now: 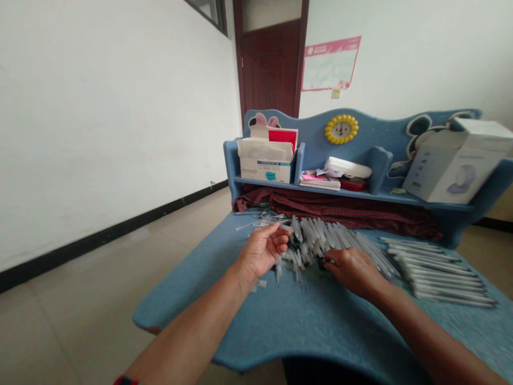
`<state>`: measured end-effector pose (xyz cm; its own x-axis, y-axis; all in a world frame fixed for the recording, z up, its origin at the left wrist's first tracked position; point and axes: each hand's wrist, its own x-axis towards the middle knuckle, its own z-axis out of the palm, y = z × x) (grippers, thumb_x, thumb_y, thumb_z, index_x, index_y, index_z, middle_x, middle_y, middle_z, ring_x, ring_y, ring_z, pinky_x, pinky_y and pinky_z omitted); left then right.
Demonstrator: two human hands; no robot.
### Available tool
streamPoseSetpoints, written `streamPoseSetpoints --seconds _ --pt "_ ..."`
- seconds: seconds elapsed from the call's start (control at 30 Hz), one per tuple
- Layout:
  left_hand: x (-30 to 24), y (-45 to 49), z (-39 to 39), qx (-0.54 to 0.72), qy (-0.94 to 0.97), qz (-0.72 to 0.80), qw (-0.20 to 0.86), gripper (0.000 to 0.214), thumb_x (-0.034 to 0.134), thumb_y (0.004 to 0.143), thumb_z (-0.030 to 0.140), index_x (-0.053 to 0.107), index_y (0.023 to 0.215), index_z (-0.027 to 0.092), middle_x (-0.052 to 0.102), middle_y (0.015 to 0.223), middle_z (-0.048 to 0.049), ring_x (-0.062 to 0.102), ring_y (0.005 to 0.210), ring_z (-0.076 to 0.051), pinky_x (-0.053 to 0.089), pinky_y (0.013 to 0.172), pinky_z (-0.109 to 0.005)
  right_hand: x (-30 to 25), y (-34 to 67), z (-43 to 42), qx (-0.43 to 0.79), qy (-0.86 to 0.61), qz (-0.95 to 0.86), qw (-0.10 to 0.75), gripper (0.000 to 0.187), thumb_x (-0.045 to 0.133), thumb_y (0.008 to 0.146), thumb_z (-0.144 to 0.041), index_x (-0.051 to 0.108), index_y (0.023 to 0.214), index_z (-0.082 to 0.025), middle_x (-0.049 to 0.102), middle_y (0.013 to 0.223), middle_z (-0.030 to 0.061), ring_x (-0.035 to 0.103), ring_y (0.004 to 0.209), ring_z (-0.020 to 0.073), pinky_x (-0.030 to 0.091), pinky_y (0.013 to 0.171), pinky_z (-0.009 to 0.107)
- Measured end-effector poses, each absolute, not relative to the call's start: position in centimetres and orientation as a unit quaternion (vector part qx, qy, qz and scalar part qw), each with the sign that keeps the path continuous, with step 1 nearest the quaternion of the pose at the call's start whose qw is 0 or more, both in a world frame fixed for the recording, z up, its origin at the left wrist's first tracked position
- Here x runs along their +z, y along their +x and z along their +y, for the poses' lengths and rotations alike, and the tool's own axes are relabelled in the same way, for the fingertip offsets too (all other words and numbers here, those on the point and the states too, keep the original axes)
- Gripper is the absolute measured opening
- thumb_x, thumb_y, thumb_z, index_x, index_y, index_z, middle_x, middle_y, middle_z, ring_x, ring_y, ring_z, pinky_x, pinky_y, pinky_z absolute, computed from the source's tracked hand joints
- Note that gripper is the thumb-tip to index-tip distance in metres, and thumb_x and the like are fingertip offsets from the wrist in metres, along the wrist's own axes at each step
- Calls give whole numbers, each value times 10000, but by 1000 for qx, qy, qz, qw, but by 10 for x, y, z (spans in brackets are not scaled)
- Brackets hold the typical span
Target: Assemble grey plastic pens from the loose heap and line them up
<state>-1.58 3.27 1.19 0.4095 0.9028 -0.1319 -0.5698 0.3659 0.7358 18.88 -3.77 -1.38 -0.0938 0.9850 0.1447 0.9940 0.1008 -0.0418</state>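
A heap of translucent pen parts [316, 235], caps and barrels mixed, lies across the blue desk [304, 321]. At its left side my left hand [266, 246] is closed, with thumb and forefinger pinching a small translucent pen cap [286, 228]. My right hand [350, 269] is at the front right of the heap, fingers curled together. Something dark shows by its fingertips, too hidden to name. Assembled-looking pens [444, 275] lie side by side in a row to the right. Some loose caps [261, 284] rest on the desk below my left wrist.
A checked cloth [320, 207] lies along the back, under a blue shelf [340, 193]. On it stand a mask box [266, 167], papers [319, 182], a round white item [348, 167] and a white box [452, 160]. A yellow clock [341, 129] decorates the backboard.
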Motion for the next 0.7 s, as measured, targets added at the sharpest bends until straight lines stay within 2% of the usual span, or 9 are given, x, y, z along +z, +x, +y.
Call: streamPoseSetpoints --seconds 0.2,0.4,0.57,0.7 --pt "16 -16 29 470 322 270 777 188 506 823 148 590 668 85 651 597 -63 568 432 -84 440 388 -170 -16 183 -37 -33 -682 -729 52 211 474 800 -279 660 890 -235 689 787 94 638 778 242 370 595 274" --pt "15 -17 29 475 338 251 773 152 527 809 150 593 684 93 653 610 -67 561 435 -81 438 397 -169 -15 186 -37 5 -684 -727 62 183 496 777 -276 670 820 -236 679 768 75 628 765 222 360 591 264" --pt "15 -17 28 476 346 251 769 128 539 801 152 586 698 94 652 613 -68 559 435 -82 441 402 -172 -16 185 -35 22 -686 -723 80 191 515 764 -316 674 844 -246 676 774 64 618 776 217 361 605 264" --pt "14 -17 28 475 354 245 768 103 543 797 148 580 716 97 657 622 -66 562 438 -83 443 403 -174 -17 182 -34 19 -677 -732 78 189 496 767 -270 673 826 -243 672 751 51 613 734 201 351 580 256"
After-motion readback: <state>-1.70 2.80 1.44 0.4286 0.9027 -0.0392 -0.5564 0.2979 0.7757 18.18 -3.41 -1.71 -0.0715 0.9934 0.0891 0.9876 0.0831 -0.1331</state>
